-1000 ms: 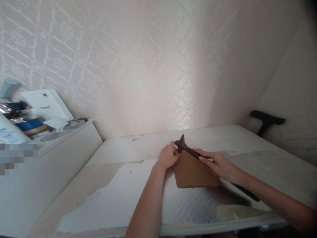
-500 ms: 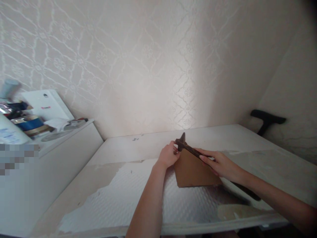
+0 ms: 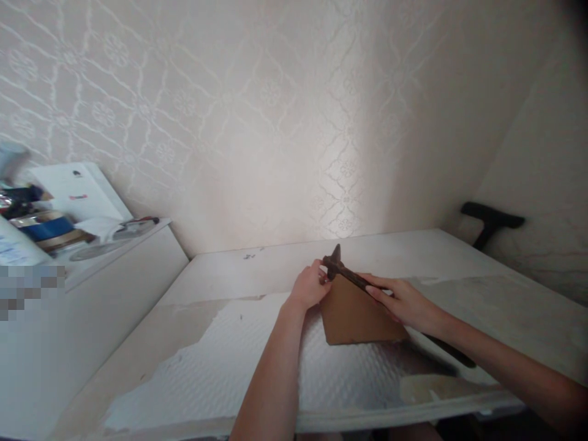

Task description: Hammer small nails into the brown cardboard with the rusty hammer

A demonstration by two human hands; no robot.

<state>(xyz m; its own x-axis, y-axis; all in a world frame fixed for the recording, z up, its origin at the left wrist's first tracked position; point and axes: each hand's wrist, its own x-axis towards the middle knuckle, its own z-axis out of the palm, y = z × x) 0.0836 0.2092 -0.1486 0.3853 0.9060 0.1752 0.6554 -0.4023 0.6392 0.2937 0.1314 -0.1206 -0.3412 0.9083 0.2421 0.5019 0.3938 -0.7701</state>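
Observation:
My right hand is closed around the handle of a dark, worn hammer, whose handle end shows below the wrist. The hammer's head lies at the far edge of a brown cardboard piece, right beside the fingers of my left hand. Those left fingers are bent together at the cardboard's upper left edge, by the hammer head. What they pinch, if anything, is too small and partly hidden. Under the cardboard is a silvery, quilted-looking sheet on the table.
A worn white table reaches back to the patterned wall. On the left, a white cabinet bears a white box, a blue tape roll and other items. A black T-shaped handle stands beyond the table's right edge.
The view has turned very slightly, so everything sits a little further left. Both hands, the hammer and the cardboard keep nearly the same positions relative to each other.

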